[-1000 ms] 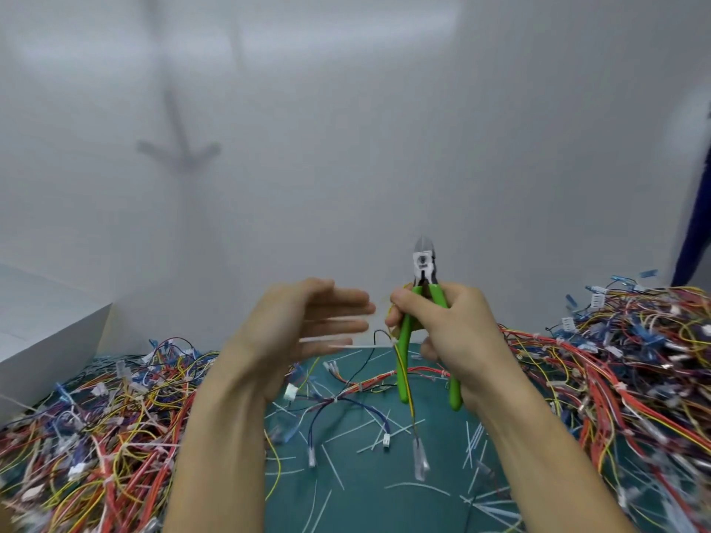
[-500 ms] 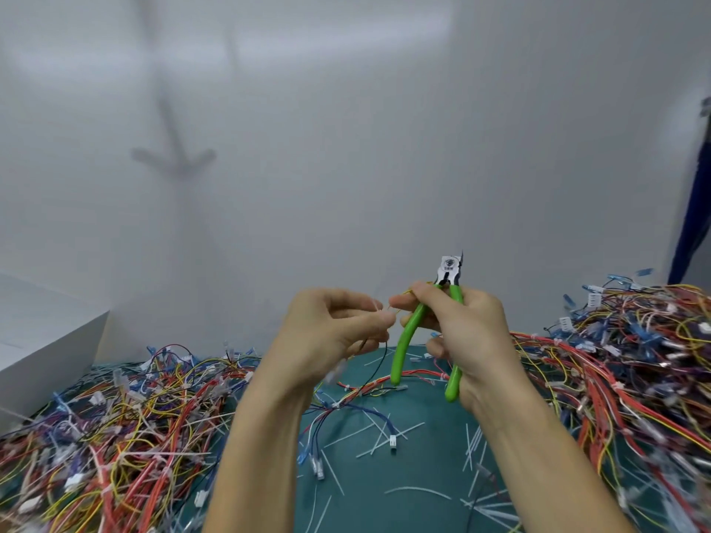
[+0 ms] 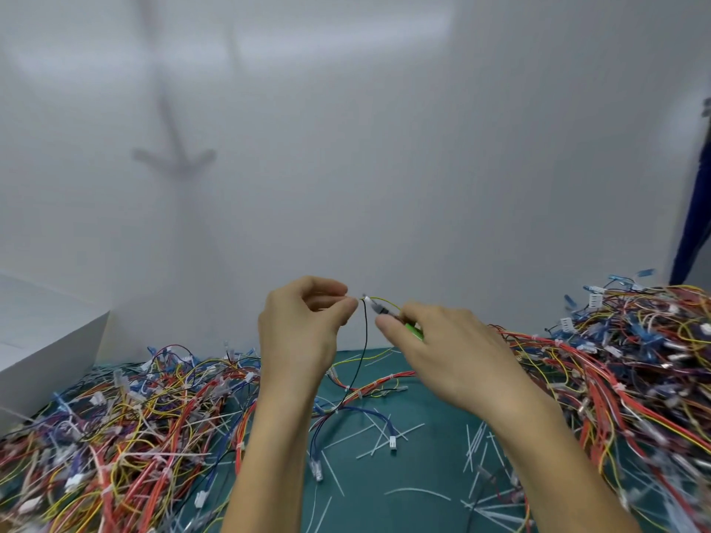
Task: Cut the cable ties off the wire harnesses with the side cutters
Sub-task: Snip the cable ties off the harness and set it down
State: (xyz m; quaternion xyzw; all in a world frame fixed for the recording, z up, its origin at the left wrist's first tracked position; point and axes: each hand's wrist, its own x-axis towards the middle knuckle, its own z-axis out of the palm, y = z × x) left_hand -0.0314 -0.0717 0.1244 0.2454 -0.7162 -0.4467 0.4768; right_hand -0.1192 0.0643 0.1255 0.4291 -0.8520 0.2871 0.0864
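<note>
My right hand (image 3: 442, 348) grips the green-handled side cutters (image 3: 413, 330); only a bit of green handle and the metal jaws near a white connector (image 3: 368, 300) show past my fingers. My left hand (image 3: 304, 325) is raised beside it, thumb and fingertips pinched at the top of a thin black wire (image 3: 363, 348) that hangs down to the teal mat (image 3: 423, 475). A yellow wire arcs from the connector toward my right hand. The hands are a few centimetres apart above the mat.
Large tangled heaps of wire harnesses lie left (image 3: 115, 436) and right (image 3: 635, 378). Cut white cable ties (image 3: 381, 436) and a blue harness (image 3: 346, 417) lie on the mat. A white box (image 3: 46, 340) stands at the left, a white wall behind.
My right hand has tipped the cutters down and left, jaws now at the connector. My left hand went from flat and open to pinching the wire. The view has shifted slightly.
</note>
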